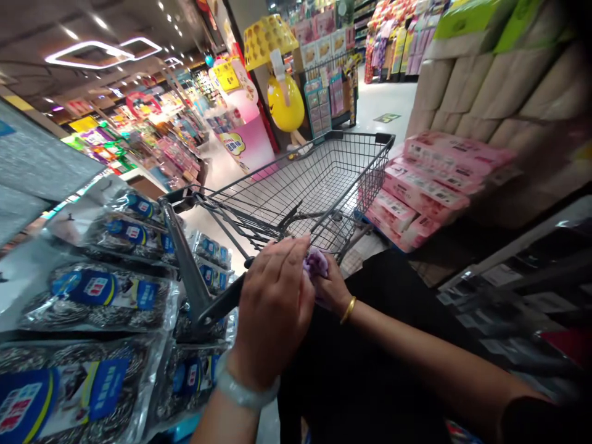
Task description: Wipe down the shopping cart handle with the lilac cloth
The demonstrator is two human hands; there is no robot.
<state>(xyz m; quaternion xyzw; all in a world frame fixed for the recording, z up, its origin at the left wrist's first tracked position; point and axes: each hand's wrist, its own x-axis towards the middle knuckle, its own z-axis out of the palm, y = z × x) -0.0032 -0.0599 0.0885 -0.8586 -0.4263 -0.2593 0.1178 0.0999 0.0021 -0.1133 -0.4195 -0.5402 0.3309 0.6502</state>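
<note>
Flanking the cart (pixel 271 197) are pink packs (pixel 423 188) and blue-labelled bags (pixel 99 293).

The cloth (pixel 316 264) is lilac, the bangle (pixel 348 310) gold, the bracelet (pixel 244 391) milky pale, the clothing (pixel 370 345) black, the cart (pixel 263 209) a dark wire grid, the packs (pixel 430 185) printed pink, the pouches (pixel 106 293) blue-labelled.

On your left you have clear packs (pixel 98 292) with blue labels, laid in rows; on your right, pink packages (pixel 430 185) are stacked beside beige bundles (pixel 472 86), with bright green packs (pixel 474 18) above those; ahead of you a yellow egg-shaped figure (pixel 285 105) shows near a pink display stand (pixel 252 145); farther off, a green mark (pixel 387 117) lies on the pale floor (pixel 393 97); angular white lights (pixel 92 44) glow overhead.
</note>
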